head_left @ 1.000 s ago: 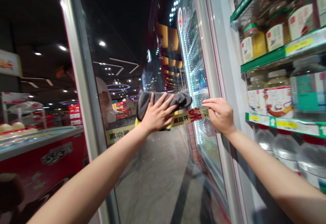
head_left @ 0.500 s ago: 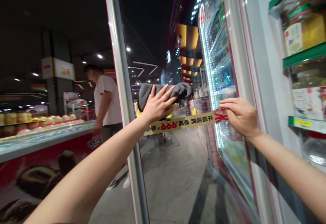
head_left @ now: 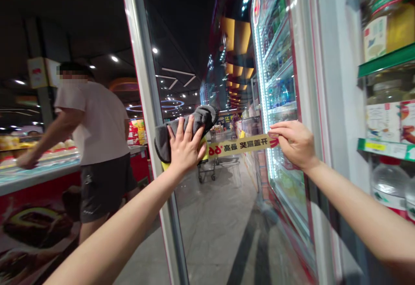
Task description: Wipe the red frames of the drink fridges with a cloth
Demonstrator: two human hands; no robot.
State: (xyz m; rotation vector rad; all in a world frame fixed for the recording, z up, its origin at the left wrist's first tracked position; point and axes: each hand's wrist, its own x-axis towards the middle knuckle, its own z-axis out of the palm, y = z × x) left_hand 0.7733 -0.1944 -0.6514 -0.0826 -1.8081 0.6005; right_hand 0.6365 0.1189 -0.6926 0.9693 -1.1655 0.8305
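My left hand [head_left: 188, 142] lies with its fingers spread on a folded grey cloth [head_left: 164, 142] with a yellow underside. It presses the cloth against the glass door [head_left: 207, 216], close to the door's metal frame [head_left: 139, 60]. Across the glass runs a yellow strip [head_left: 241, 145] with reversed lettering, and its left end is hidden by the cloth and hand. My right hand [head_left: 296, 144] is closed, thumb and fingers together at the strip's red right end. Whether it grips the strip or something else there, I cannot tell.
To my right, shelves with green edges [head_left: 385, 64] hold bottles and jars. Beyond the glass are a lit drinks fridge [head_left: 282, 90] and a cart [head_left: 206, 174]. On the left a person [head_left: 100, 120] in a pale shirt stands at a freezer counter [head_left: 42, 177].
My left hand has slid left with the cloth towards the door frame, baring more floor beyond. The right hand stays at the strip's end. The person has come closer and reaches over the counter.
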